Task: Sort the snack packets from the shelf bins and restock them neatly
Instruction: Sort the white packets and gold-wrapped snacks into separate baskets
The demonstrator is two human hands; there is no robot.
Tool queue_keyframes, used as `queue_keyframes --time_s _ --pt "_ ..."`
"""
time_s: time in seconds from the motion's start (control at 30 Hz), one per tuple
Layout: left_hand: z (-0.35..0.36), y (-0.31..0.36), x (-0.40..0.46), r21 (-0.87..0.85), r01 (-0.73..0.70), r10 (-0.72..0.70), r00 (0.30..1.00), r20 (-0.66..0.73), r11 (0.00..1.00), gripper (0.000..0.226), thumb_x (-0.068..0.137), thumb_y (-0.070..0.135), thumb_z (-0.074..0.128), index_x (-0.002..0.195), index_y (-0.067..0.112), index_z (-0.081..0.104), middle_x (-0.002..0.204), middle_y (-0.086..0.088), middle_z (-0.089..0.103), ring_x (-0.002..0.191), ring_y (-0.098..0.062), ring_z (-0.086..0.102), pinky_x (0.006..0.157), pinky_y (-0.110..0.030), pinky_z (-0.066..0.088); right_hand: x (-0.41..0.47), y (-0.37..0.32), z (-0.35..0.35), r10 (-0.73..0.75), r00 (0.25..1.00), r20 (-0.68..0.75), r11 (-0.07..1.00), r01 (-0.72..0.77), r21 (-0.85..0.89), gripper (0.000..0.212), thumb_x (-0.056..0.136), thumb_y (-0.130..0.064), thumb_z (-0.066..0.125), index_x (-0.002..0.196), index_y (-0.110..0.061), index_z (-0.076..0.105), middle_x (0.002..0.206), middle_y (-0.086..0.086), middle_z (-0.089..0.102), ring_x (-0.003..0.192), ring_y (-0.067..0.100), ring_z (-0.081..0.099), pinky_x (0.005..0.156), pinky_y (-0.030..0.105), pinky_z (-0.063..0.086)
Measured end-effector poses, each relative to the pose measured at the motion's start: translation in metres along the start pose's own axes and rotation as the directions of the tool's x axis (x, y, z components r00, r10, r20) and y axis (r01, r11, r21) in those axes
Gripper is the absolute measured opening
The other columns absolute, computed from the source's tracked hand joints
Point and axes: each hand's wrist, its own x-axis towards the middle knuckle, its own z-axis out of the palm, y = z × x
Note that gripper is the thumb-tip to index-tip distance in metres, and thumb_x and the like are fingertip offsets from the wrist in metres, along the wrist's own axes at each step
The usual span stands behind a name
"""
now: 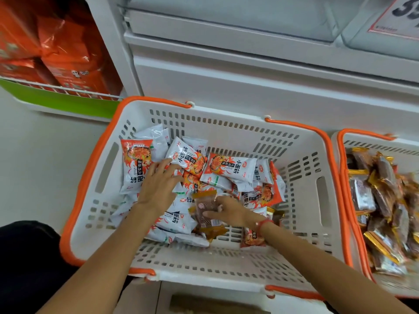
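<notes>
Basket: white slotted plastic, orange rim and handles, centre of view, holding a loose heap of white packets with red flame print, piled mostly in its left and middle part; bare slotted floor shows at the near and right sides. Brown packet: clear wrapper with gold ends, lying on the heap near the basket's near-middle, tilted. Further gold-ended wrappers show just right of it, partly hidden under the right wrist. Left hand: palm down on the white packets left of centre, fingers spread and straight, tips pointing far-right onto a white packet. Right hand: reaches in from the near right, thumb and fingers pinching the right edge of the brown packet; a red band circles the wrist. Second basket: same make, touching the first on its right, partly cut off by the frame edge, filled with brown packets in gold-ended wrappers. Shelf unit: white, directly behind both baskets, with empty-looking bin fronts above; a price card with large dark digits hangs at the far right, text too blurred to read. Orange bags: stacked on a wire-fronted shelf with a green strip, far left. Dark clothing of the person shows at the near left corner.
</notes>
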Motion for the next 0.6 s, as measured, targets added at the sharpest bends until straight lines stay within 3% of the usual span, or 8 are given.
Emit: queue_keyframes --time_s 0.07,0.13,0.2,0.27,0.37,0.43,0.5,0.6 --pt "0.000 0.002 -0.002 -0.025 0.023 -0.023 0.999 0.029 0.999 0.050 0.044 0.018 0.095 0.090 0.025 0.076 0.116 -0.004 0.065 0.120 -0.034 0.053 0.101 -0.048 0.034 0.012 -0.005 0.009 0.012 0.986 0.166 0.980 0.022 -0.199 0.039 0.092 -0.030 0.061 0.126 -0.012 0.056 0.105 0.006 0.062 0.096 0.022 0.059 0.081 0.030 0.047" --pt "-0.001 0.004 -0.003 -0.037 0.051 -0.049 0.997 0.065 0.998 0.047 0.052 0.021 0.093 0.096 0.026 0.075 0.121 -0.003 0.063 0.126 -0.033 0.049 0.103 -0.051 0.037 0.019 -0.008 0.017 0.107 0.954 0.281 0.942 -0.006 -0.337 0.050 0.090 -0.037 0.060 0.132 -0.012 0.048 0.122 0.012 0.056 0.108 0.030 0.057 0.090 0.039 0.049" --pt "-0.003 0.006 -0.003 -0.022 0.070 -0.067 0.993 0.096 0.997 0.045 0.062 0.022 0.089 0.103 0.027 0.074 0.129 -0.003 0.059 0.132 -0.032 0.042 0.108 -0.051 0.031 0.021 -0.009 0.024 0.150 0.941 0.302 0.916 -0.018 -0.401 0.060 0.089 -0.037 0.061 0.139 -0.014 0.039 0.131 0.014 0.051 0.114 0.033 0.054 0.094 0.041 0.048" --pt "-0.001 0.006 -0.002 -0.018 0.069 -0.067 0.994 0.090 0.997 0.044 0.062 0.021 0.089 0.103 0.026 0.074 0.128 -0.002 0.059 0.132 -0.032 0.041 0.109 -0.050 0.028 0.019 -0.005 0.028 0.147 0.959 0.242 0.937 -0.056 -0.346 0.067 0.086 -0.028 0.069 0.139 -0.010 0.032 0.125 0.015 0.055 0.111 0.033 0.056 0.087 0.037 0.047" --pt "0.000 0.006 -0.001 -0.024 0.058 -0.056 0.995 0.088 0.998 0.048 0.055 0.022 0.092 0.099 0.026 0.075 0.122 -0.003 0.062 0.127 -0.033 0.046 0.105 -0.051 0.033 0.010 -0.008 0.023 0.201 0.954 0.224 0.959 -0.145 -0.245 0.056 0.080 -0.025 0.077 0.119 -0.007 0.042 0.109 0.013 0.059 0.098 0.028 0.056 0.075 0.030 0.043" --pt "0.000 0.005 0.000 -0.049 0.051 -0.048 0.997 0.055 0.997 0.057 0.052 0.023 0.094 0.105 0.025 0.073 0.121 -0.003 0.063 0.123 -0.033 0.051 0.101 -0.051 0.039 0.000 -0.010 0.019 0.210 0.941 0.266 0.931 -0.110 -0.348 0.026 0.087 -0.031 0.070 0.082 -0.014 0.051 0.083 0.003 0.055 0.082 0.022 0.051 0.073 0.028 0.040" --pt "-0.001 0.004 -0.001 -0.091 0.065 -0.064 0.998 0.017 0.994 0.068 0.055 0.025 0.093 0.117 0.023 0.068 0.127 -0.004 0.060 0.124 -0.031 0.049 0.102 -0.050 0.038 -0.019 -0.014 0.011 0.179 0.948 0.263 0.891 -0.043 -0.451 0.032 0.092 -0.032 0.060 0.069 -0.016 0.044 0.076 0.006 0.051 0.083 0.026 0.051 0.085 0.034 0.037" --pt "-0.004 0.006 0.002 -0.155 0.083 -0.100 0.990 -0.103 0.984 0.063 0.065 0.029 0.088 0.123 0.021 0.065 0.135 -0.007 0.055 0.127 -0.032 0.045 0.107 -0.051 0.032 -0.052 -0.002 -0.006 0.061 0.982 0.178 0.951 -0.003 -0.308 0.030 0.090 -0.029 0.059 0.105 -0.005 0.051 0.098 0.014 0.061 0.094 0.031 0.059 0.080 0.037 0.047"
